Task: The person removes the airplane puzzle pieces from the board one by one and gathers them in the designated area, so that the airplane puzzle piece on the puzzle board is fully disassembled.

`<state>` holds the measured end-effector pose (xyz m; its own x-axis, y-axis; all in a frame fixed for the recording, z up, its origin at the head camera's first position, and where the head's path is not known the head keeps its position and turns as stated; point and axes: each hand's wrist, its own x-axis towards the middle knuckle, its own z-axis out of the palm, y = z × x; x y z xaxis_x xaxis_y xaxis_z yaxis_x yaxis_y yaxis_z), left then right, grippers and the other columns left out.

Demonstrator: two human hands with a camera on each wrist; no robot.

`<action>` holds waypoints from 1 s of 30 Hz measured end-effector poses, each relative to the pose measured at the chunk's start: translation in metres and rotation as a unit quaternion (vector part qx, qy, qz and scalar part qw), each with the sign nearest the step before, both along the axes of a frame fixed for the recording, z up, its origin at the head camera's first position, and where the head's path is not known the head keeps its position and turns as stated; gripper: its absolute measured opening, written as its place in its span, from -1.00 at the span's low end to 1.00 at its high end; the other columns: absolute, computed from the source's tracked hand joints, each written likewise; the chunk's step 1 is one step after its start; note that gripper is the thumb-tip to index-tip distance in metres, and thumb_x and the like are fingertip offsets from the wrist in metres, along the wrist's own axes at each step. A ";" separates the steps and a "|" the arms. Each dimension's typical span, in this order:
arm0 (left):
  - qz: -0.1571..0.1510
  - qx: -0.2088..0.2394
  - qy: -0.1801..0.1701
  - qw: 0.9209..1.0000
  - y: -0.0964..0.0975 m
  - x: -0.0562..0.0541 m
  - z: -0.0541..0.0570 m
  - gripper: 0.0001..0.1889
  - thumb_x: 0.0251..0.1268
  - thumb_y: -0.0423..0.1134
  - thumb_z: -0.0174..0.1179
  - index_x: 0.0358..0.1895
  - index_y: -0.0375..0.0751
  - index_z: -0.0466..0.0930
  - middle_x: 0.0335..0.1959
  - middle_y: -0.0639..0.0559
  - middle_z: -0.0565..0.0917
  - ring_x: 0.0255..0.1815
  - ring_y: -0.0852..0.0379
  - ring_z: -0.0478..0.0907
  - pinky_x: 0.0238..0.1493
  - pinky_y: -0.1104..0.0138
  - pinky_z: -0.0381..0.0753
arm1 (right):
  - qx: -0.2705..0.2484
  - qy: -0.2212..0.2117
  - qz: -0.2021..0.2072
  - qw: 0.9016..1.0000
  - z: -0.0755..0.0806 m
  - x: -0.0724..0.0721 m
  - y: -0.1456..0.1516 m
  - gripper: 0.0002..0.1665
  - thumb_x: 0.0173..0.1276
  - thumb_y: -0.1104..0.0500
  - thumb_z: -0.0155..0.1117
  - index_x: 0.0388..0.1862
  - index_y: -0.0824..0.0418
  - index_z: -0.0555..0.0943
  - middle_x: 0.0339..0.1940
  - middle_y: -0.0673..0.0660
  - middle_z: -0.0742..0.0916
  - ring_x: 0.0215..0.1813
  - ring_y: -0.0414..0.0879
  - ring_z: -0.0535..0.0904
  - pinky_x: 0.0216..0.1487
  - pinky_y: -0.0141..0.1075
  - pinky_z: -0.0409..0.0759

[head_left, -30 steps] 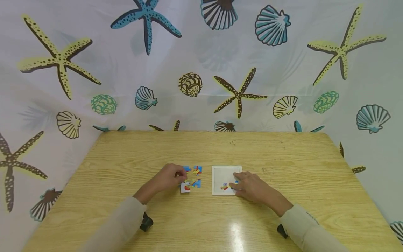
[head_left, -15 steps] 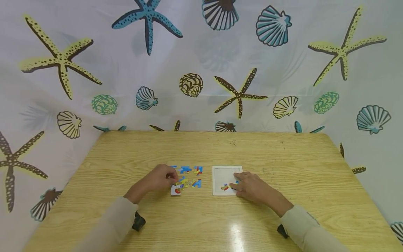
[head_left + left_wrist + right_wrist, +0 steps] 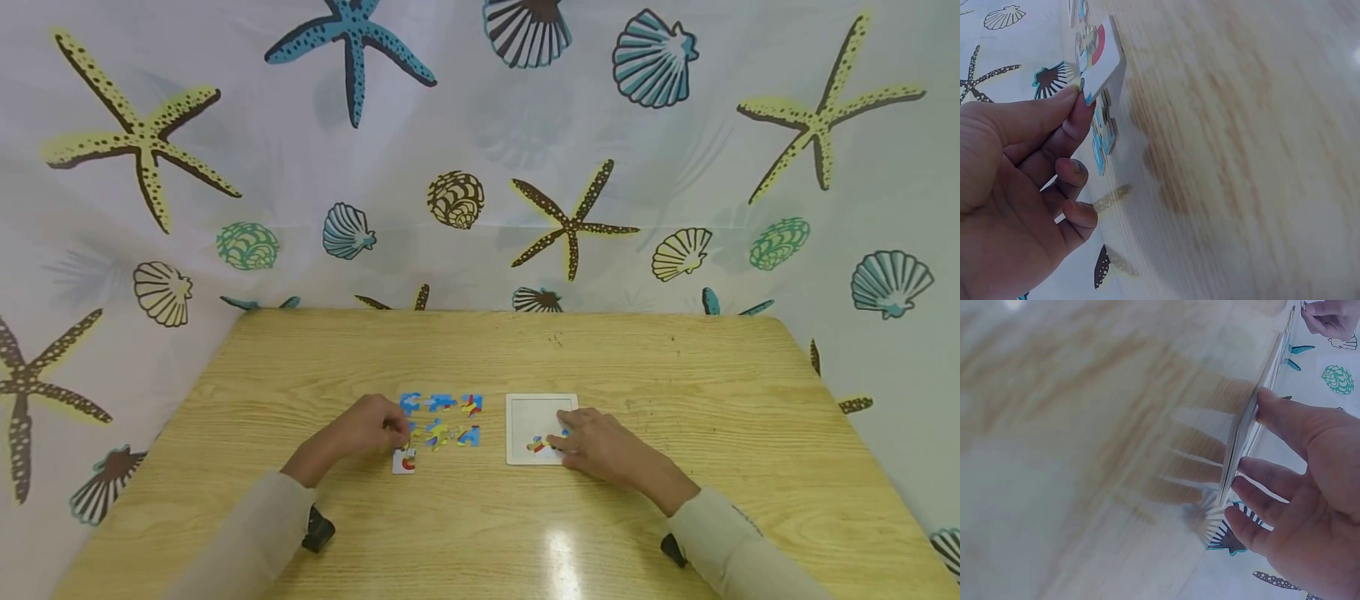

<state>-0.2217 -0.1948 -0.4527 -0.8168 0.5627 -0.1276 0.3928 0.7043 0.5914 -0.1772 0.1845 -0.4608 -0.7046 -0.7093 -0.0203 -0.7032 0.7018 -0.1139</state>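
My left hand (image 3: 367, 432) is at the left of the puzzle pieces, its thumb and index finger pinching a jigsaw piece (image 3: 403, 463) with a white corner and a red arc. In the left wrist view that piece (image 3: 1107, 62) stands tilted, and the other fingers curl loosely below it. To the right lies a square white puzzle tray (image 3: 509, 433). My right hand (image 3: 603, 447) rests over its right side, fingers spread and hiding part of it. A small coloured piece (image 3: 536, 445) shows inside. The right wrist view has the thumb and fingertips against the tray's edge (image 3: 1235, 447).
Several blue, yellow and red jigsaw pieces (image 3: 440, 403) lie in two rows between the left hand and the tray. The wooden table (image 3: 480, 533) meets a shell-and-starfish patterned cloth (image 3: 495, 150) at its back and sides.
My left hand has moved left and slightly nearer with the white-cornered jigsaw piece, uncovering more of the loose pieces. My right hand has stayed on the tray.
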 end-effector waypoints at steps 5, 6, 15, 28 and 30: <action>-0.004 -0.009 -0.006 1.000 -0.001 0.001 0.000 -0.87 0.16 -0.40 0.22 -0.50 -0.15 0.68 -0.49 0.13 0.63 -0.50 0.26 0.40 -0.45 0.41 0.43 | -0.005 -0.011 -0.004 1.000 0.000 0.000 -0.001 -0.56 0.36 0.08 0.20 0.20 0.11 0.56 0.28 0.37 0.51 0.25 0.29 0.44 0.07 0.15 0.49; -0.005 -0.009 -0.009 1.000 -0.001 0.001 0.000 -0.86 0.16 -0.40 0.23 -0.50 -0.15 0.68 -0.50 0.13 0.63 -0.51 0.26 0.40 -0.45 0.42 0.43 | -0.006 -0.013 -0.006 1.000 0.000 0.000 -0.001 -0.56 0.36 0.08 0.20 0.20 0.11 0.56 0.28 0.37 0.51 0.26 0.30 0.44 0.08 0.15 0.49; -0.010 -0.009 -0.019 1.000 -0.005 0.005 0.003 -0.86 0.20 -0.41 0.21 -0.47 -0.18 0.69 -0.46 0.09 0.66 -0.51 0.28 0.42 -0.43 0.42 0.45 | 0.005 -0.001 -0.003 1.000 0.000 0.000 -0.001 -0.56 0.34 0.08 0.22 0.19 0.10 0.57 0.26 0.36 0.53 0.24 0.27 0.46 0.06 0.12 0.51; -0.005 -0.009 -0.017 1.000 -0.007 0.006 0.002 -0.89 0.18 -0.39 0.25 -0.48 -0.17 0.70 -0.43 0.09 0.67 -0.46 0.29 0.48 -0.39 0.41 0.49 | -0.010 -0.019 -0.010 1.000 0.000 0.000 0.000 -0.56 0.34 0.09 0.21 0.20 0.11 0.56 0.28 0.37 0.51 0.26 0.30 0.43 0.09 0.16 0.48; -0.002 -0.012 -0.014 1.000 -0.007 0.006 0.002 -0.88 0.17 -0.40 0.25 -0.49 -0.16 0.70 -0.44 0.10 0.67 -0.46 0.28 0.47 -0.39 0.39 0.49 | -0.010 -0.013 -0.007 1.000 0.000 0.000 0.000 -0.56 0.34 0.09 0.22 0.19 0.11 0.57 0.27 0.37 0.51 0.26 0.29 0.43 0.08 0.15 0.49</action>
<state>-0.2159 -0.2020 -0.4502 -0.8108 0.5620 -0.1637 0.3793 0.7174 0.5844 -0.1775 0.1842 -0.4610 -0.7135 -0.7002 -0.0255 -0.6902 0.7087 -0.1465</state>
